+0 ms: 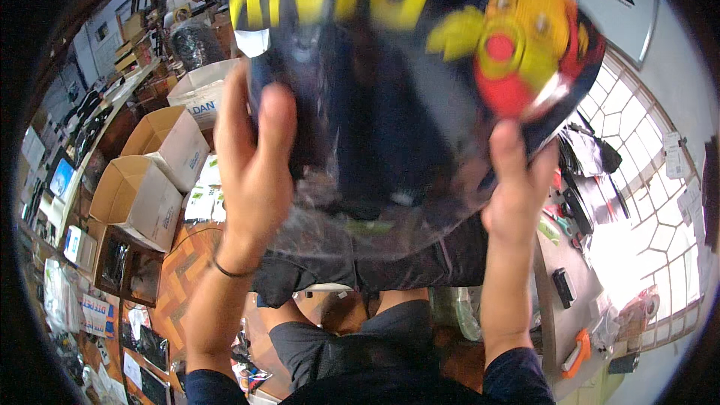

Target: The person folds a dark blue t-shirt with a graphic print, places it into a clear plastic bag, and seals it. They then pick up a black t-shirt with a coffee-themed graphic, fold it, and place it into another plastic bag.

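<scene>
A parquet floor (191,266) of slanted wooden blocks shows at the left, and a lattice window (645,255) with angular panes glares at the right. Along that side runs a smooth, pale bench (559,328), with a glossy whiteboard (611,11) on the wall beyond. At the left stand two open cardboard boxes, the nearer (142,214) just in front of the farther (169,139), white outside and plain brown inside. In the middle, raised in front of the person above soft, creased black cloth (405,266), is a large navy packet (375,127) in clear, crinkled plastic film, its lower edge rounded. Blurred yellow lettering crosses its top, and a rounded cartoon figure (517,49) in yellow, orange and red fills its right side. The left hand (255,161) is clamped on the packet's left side, thumb on the front; the right hand (517,187) grips its lower right side, thumb likewise in front. A thin dark band (231,271) circles the left wrist. On the bench lie an orange-handled tool (576,354) and, smaller, a black oblong object (563,287).
</scene>
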Demonstrator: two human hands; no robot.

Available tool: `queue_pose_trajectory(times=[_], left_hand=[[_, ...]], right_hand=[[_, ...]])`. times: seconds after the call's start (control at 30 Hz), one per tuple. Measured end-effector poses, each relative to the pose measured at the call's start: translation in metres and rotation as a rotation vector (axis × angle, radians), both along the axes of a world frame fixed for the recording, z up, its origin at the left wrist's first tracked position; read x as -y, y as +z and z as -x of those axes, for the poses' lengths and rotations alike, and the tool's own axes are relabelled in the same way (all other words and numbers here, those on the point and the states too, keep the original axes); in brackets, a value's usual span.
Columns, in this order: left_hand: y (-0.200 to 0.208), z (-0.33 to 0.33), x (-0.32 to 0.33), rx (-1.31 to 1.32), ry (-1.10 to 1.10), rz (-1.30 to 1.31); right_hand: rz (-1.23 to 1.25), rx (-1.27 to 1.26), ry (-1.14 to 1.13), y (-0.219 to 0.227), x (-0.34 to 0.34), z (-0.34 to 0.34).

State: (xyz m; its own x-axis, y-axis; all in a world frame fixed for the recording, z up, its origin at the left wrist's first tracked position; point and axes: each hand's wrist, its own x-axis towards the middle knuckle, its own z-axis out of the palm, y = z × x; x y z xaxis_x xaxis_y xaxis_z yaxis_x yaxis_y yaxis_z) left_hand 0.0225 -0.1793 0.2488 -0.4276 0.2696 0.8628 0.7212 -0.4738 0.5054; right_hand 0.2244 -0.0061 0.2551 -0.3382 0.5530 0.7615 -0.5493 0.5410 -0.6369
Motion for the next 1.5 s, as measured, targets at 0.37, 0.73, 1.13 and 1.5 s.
queue_pose_trajectory(times=[0.37, 0.73, 1.13, 1.5], left_hand=[[0.013, -0.016, -0.012, 0.185, -0.013, -0.1], [-0.008, 0.006, 0.003, 0.158, -0.183, 0.795], [-0.016, 0.109, -0.083, -0.309, 0.197, 1.02], [-0.168, -0.021, -0.02, -0.379, 0.206, 0.818]], right_hand=[[-0.01, -0.035, 0.041, 0.013, -0.001, 0.02], [0.698, -0.027, 0.141, -0.076, -0.037, 0.028], [1.284, -0.056, 0.209, -0.236, 0.046, -0.045], [0.146, 0.551, -0.51, -0.231, 0.005, -0.112]])
